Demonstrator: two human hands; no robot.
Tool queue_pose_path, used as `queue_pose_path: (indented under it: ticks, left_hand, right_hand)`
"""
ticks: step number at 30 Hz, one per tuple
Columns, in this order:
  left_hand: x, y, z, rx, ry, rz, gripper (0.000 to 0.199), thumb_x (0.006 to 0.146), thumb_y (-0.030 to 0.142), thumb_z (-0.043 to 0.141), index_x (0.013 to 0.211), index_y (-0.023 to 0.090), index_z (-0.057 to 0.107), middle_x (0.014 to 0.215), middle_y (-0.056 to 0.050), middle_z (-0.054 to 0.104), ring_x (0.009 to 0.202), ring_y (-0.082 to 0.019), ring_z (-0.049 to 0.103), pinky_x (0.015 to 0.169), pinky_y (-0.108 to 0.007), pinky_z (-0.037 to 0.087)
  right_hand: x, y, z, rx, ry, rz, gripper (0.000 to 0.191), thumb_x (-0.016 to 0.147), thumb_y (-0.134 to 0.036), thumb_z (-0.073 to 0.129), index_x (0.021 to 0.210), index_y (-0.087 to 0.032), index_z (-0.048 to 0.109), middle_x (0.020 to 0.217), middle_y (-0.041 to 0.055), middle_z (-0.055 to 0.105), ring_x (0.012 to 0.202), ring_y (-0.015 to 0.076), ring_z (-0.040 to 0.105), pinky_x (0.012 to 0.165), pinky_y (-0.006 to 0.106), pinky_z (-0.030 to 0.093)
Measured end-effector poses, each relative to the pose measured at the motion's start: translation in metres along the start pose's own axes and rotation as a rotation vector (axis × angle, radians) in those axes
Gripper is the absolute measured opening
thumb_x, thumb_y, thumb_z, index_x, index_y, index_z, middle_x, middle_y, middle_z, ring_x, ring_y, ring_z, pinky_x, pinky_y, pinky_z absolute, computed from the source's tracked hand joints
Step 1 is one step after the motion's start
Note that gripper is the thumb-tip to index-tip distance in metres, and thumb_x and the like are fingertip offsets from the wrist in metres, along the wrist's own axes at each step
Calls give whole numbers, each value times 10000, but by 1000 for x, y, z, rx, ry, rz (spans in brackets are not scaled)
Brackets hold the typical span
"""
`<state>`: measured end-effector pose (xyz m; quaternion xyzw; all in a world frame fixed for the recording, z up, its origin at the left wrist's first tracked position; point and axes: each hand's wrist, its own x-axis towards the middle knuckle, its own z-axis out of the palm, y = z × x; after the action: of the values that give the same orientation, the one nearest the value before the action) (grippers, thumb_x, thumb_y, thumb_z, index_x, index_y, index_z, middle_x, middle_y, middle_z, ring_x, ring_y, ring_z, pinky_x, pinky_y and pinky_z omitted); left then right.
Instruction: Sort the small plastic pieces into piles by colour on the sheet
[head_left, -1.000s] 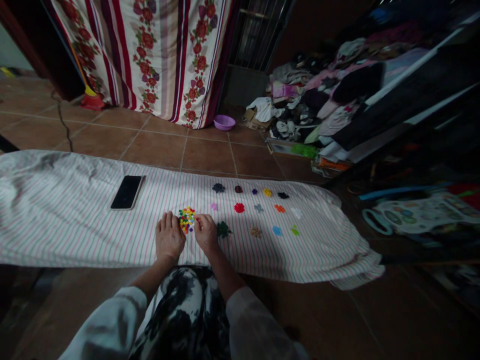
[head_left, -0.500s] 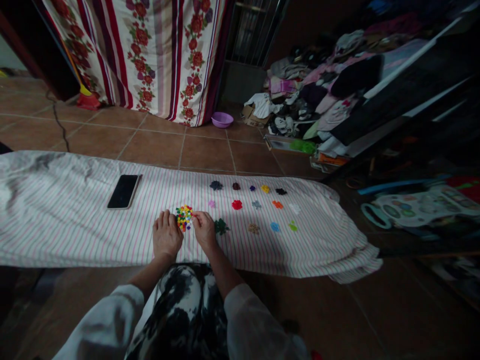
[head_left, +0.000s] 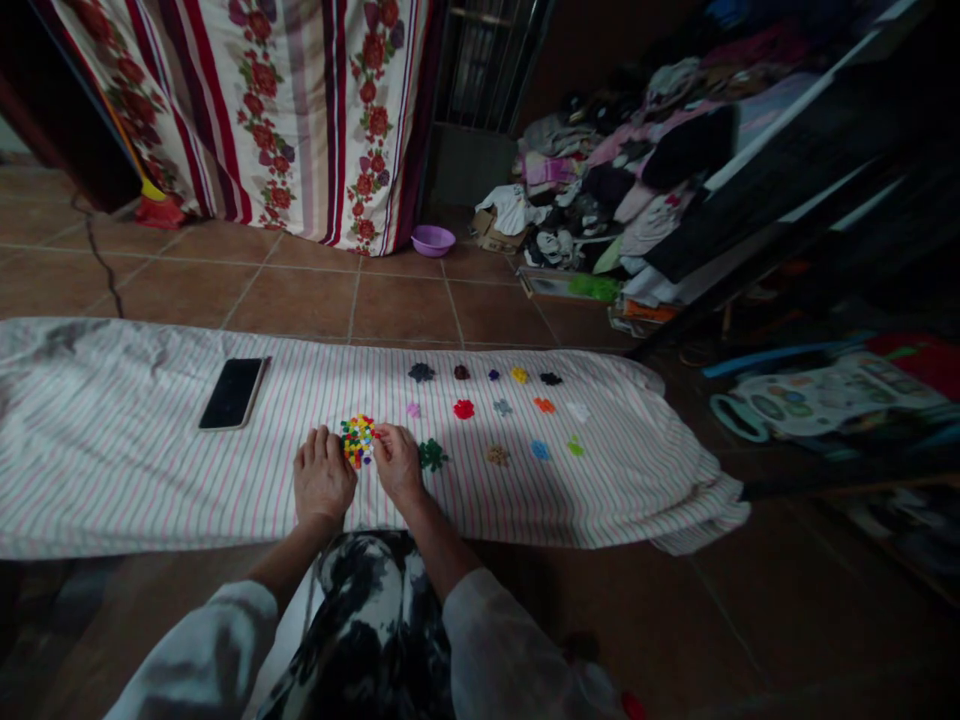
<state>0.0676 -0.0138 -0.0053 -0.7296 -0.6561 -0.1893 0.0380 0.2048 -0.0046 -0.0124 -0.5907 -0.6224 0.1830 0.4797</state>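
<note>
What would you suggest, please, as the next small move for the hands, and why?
Perhaps the right hand could bring the red piece at its fingertips to the red pile. The fingertips are at the mixed pile's edge, the left hand lies palm-down beside it, and the other piles each look single-coloured. Whether the piece is pinched is unclear.
</note>
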Motion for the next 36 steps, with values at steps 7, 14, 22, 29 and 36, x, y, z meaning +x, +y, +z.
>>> queue_pose_path:
  ticks: [7,14,22,29,36]
  left_hand:
    - [0,0,-1,10,15,12,357,855,222,408,1139,97,583,1344,-203,564,1329,-350,441,1039,-479,383]
    - [0,2,-3,18,-4,4,360,866,233,396,1137,86,582,1356,-212,552,1327,-355,436,1043,-488,375]
    - [1,2,-4,-21,-18,-20,363,849,229,410,1145,116,589,1365,-200,550,1343,-335,427,1048,-494,367]
    - [0,1,-3,-16,-14,-19,371,851,218,398,1149,103,587,1354,-201,562,1339,-343,435,1041,-488,378]
    - [1,3,-3,11,-11,-6,376,849,215,407,1155,86,584,1356,-201,560,1326,-349,447,1040,-479,380]
  right_hand:
    - [11,-8,-17,5,82,10,204,847,-164,479,923,-229,657,899,53,664,826,167,643,706,272,557]
    - [46,15,-80,-45,203,25,236,860,-223,459,936,-188,680,948,85,669,817,167,641,687,267,553]
    - [78,75,-148,-265,261,173,284,745,-172,466,865,-175,723,877,83,689,806,197,639,811,326,525]
    - [88,98,-144,-375,90,239,294,722,-158,477,854,-199,737,873,53,719,810,188,647,792,299,503]
    - [95,105,-137,-446,31,242,288,767,-157,493,907,-217,738,895,35,738,796,174,656,732,263,479]
